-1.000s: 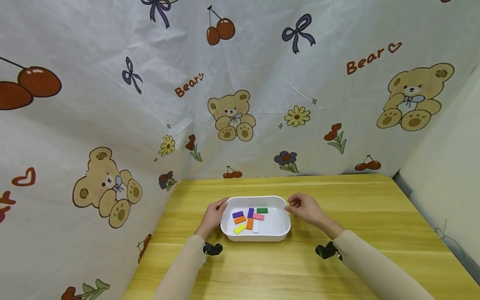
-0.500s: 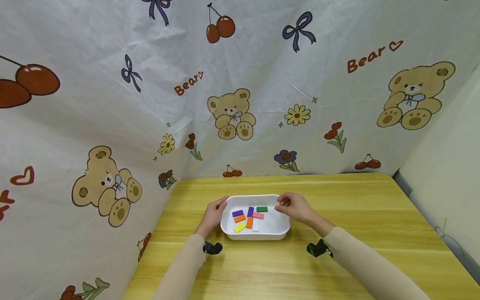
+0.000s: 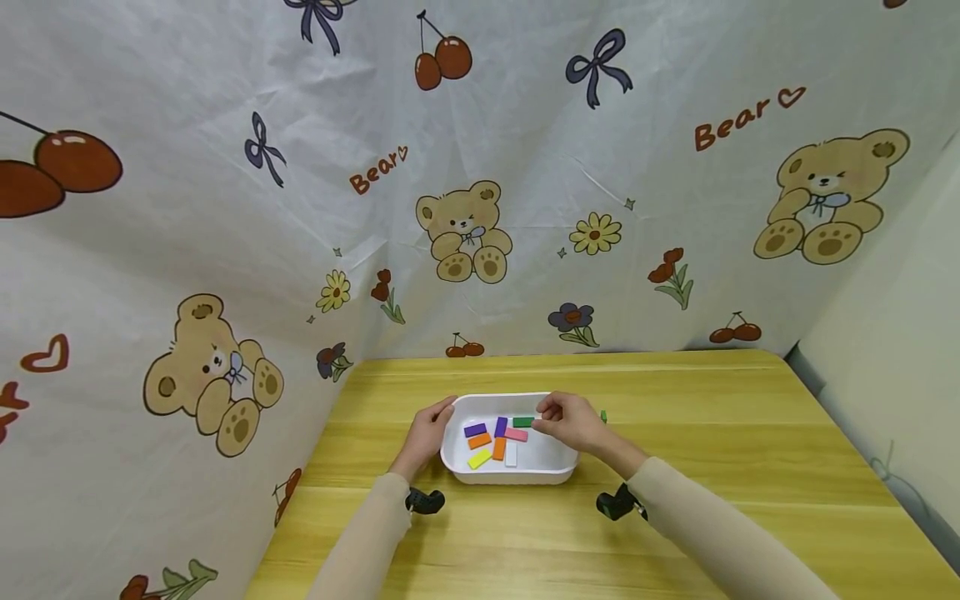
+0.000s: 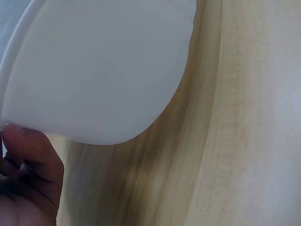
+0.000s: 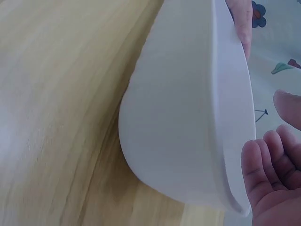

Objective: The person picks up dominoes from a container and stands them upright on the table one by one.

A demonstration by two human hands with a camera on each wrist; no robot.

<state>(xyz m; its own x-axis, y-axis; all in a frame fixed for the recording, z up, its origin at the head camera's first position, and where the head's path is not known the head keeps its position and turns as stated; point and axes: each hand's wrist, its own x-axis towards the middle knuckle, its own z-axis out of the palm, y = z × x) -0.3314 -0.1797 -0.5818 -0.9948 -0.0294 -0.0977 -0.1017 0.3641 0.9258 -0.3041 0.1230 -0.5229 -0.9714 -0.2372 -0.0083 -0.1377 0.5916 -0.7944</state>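
Pinching the left end of the white round-cornered tray (image 3: 510, 478) on the yellow wood-grain worktop (image 3: 480, 542) is my left grip (image 3: 427, 429); my right grip (image 3: 572, 422), thumb and fingers parted, hovers near the small green rectangular block (image 3: 522, 422) inside.

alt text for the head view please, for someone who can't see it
A person's left hand holds the left end of a white tray of small blocks on a wood-grain table, while the right hand hovers over the tray's right end. A bear-print sheet hangs behind.
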